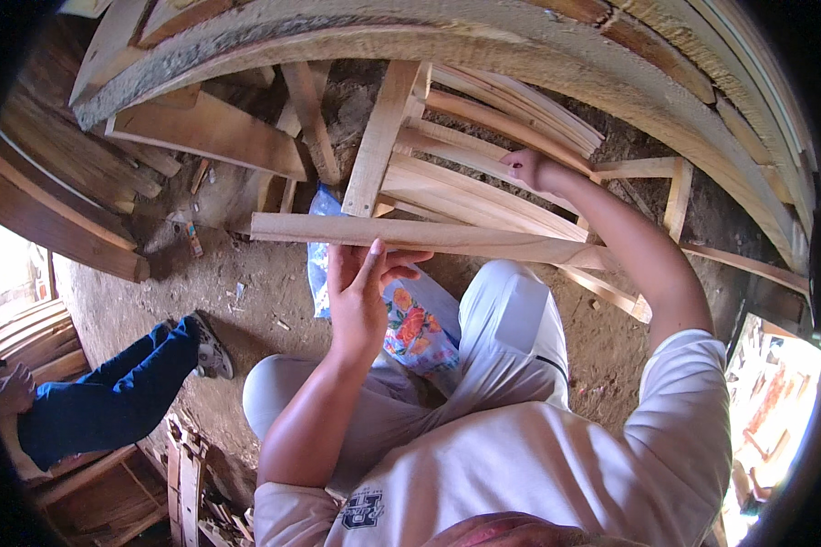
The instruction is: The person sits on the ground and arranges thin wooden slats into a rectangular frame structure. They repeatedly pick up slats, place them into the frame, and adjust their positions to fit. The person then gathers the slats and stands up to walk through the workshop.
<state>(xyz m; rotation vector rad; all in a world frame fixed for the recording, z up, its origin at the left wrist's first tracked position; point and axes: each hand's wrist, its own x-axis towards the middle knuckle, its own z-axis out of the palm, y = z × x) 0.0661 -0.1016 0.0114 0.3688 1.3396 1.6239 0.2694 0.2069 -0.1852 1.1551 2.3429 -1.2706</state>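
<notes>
A long wooden strip (429, 235) lies crosswise in front of me, above my knees. My left hand (363, 296) holds it near its left part, the thumb against the near edge and the other fingers beneath. Farther off to the right, my right hand (529, 170) is curled closed at a stack of light wooden slats (465, 191). What its fingers close on, if anything, is hidden. The slats rest in a low wooden frame, whose upright board (380, 146) stands at their left end. A flowered blue-and-white bag (415, 324) lies below the strip, beside my legs.
Large curved timber (356, 41) arches across the far side. More boards (55, 191) are piled at the left. Another person's legs in dark blue trousers (109, 392) extend over the dirt floor (237, 346) at the left. Wood scraps (192, 474) lie at lower left.
</notes>
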